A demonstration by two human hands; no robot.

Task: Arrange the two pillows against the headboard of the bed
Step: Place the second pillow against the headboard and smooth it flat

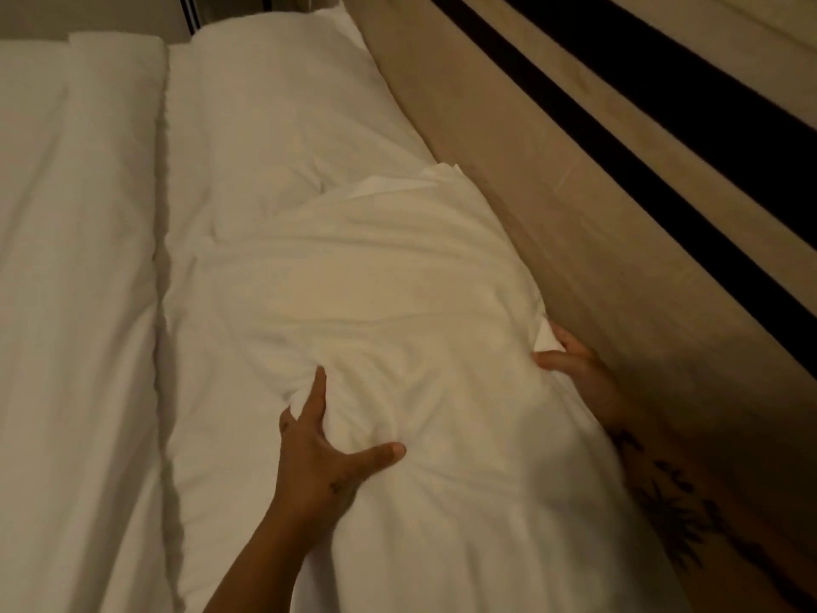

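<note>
White near pillow (398,276) gripped by left hand (327,453), right hand (574,369).

Near pillow (398,303): white, soft, heavily creased; lies lengthwise along the headboard (574,205), its long right edge touching the padding. Fabric is bunched at 7 o'clock of its middle, and its corner at 12 o'clock laps over the far pillow.
Far pillow (283,117): white, smoother, fuller; lies toward 11 o'clock from the near pillow, in line with it, its right edge against the headboard, its far corner pointing to 12 o'clock.
Headboard: beige padded panel with a dark band, running from 12 o'clock down to 4 o'clock along the right of both pillows.
</note>
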